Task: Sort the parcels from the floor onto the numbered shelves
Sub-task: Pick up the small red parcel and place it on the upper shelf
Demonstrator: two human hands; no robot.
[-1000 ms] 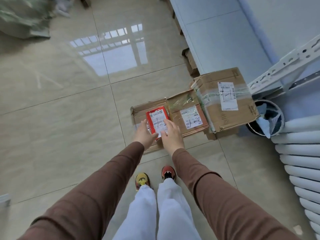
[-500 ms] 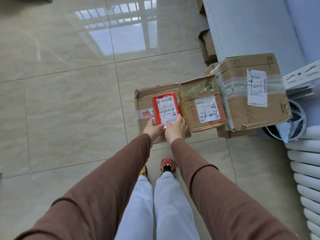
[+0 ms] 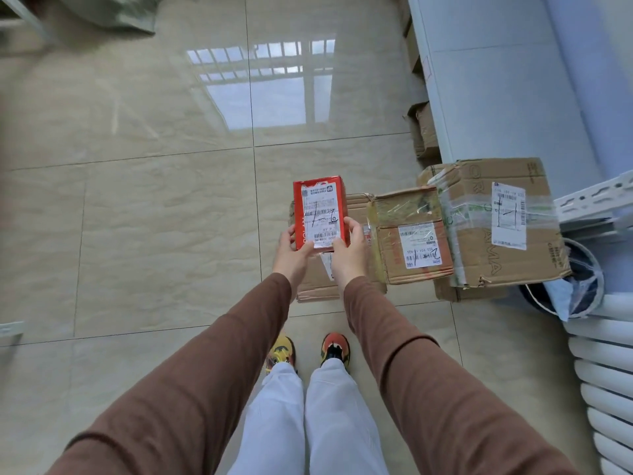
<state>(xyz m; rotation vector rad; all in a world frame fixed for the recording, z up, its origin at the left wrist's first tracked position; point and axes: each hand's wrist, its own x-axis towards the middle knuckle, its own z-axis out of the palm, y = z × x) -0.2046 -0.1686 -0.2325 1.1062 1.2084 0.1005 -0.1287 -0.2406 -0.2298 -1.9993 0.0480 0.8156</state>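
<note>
Lifted now, the red parcel [image 3: 320, 214] is above the flat carton [image 3: 313, 286]; left hand [image 3: 291, 253] and right hand [image 3: 348, 250] both grip its near end.

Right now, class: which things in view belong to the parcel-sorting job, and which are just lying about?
Job: red parcel held by left hand and right hand; flat carton; taped box; large box.

Lying about: bin; radiator; grey sack.

A small red cardboard parcel [image 3: 320, 214] with a white shipping label (handwriting possibly "1-6") is held face-up above a flat brown cardboard box [image 3: 317, 282]. Beside it lie a taped medium brown carton [image 3: 412, 234] and a larger brown carton [image 3: 496, 219].
</note>
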